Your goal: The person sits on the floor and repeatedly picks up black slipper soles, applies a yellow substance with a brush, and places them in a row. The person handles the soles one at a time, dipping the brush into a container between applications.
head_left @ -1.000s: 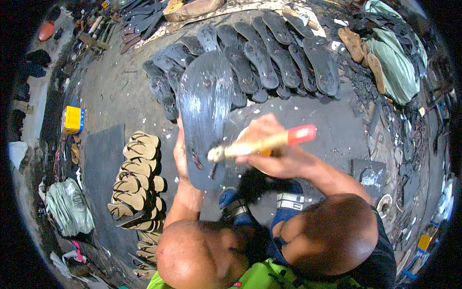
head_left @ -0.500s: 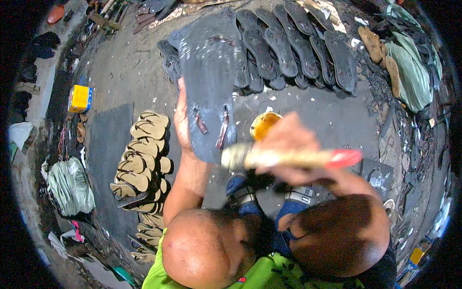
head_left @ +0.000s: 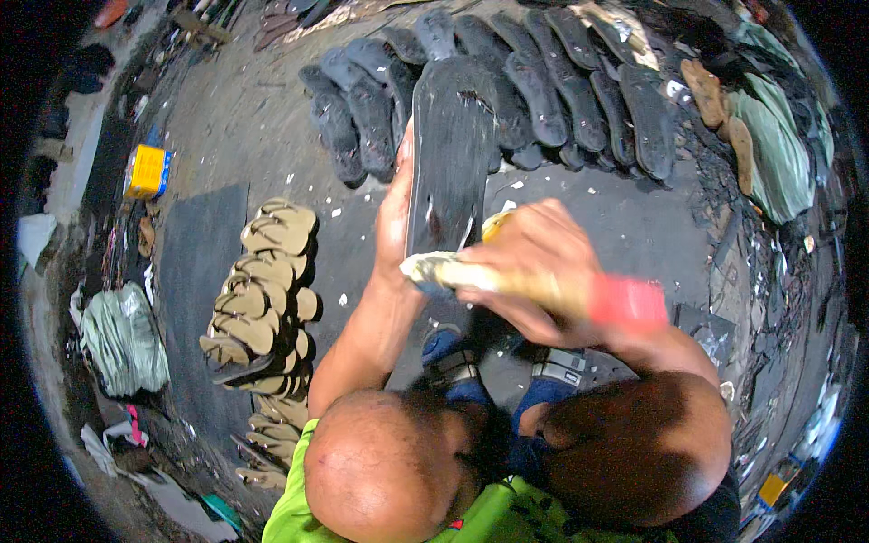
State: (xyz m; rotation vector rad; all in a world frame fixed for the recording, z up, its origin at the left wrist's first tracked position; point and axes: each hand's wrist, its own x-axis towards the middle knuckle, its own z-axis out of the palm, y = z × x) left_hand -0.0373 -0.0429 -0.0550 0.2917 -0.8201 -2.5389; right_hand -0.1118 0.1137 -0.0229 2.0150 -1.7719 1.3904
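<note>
My left hand (head_left: pixel 396 213) grips a dark grey shoe sole (head_left: pixel 450 145) by its left edge, holding it up lengthwise in front of me. Slits show near its far end, and strap ends show near its lower part. My right hand (head_left: pixel 539 267) is closed round a brush (head_left: pixel 566 294) with a pale wooden handle and a red end, smeared by motion. Its whitish bristles (head_left: pixel 427 268) lie over the sole's near end and appear to touch it. Partly hidden behind my right hand is a yellowish round container (head_left: pixel 496 223).
Beyond the sole, several dark soles (head_left: pixel 579 100) lie in overlapping rows. Stacks of tan flip-flops (head_left: pixel 272 271) stand at the left on a dark sheet (head_left: pixel 195 308). A yellow box (head_left: pixel 148 172) sits farther left. Pale green sacks (head_left: pixel 127 339) lie to the sides.
The sole has shifted right and appears smaller, with its surface turned differently. The brush has moved slightly left across its near end, and more of the dark soles behind show.
</note>
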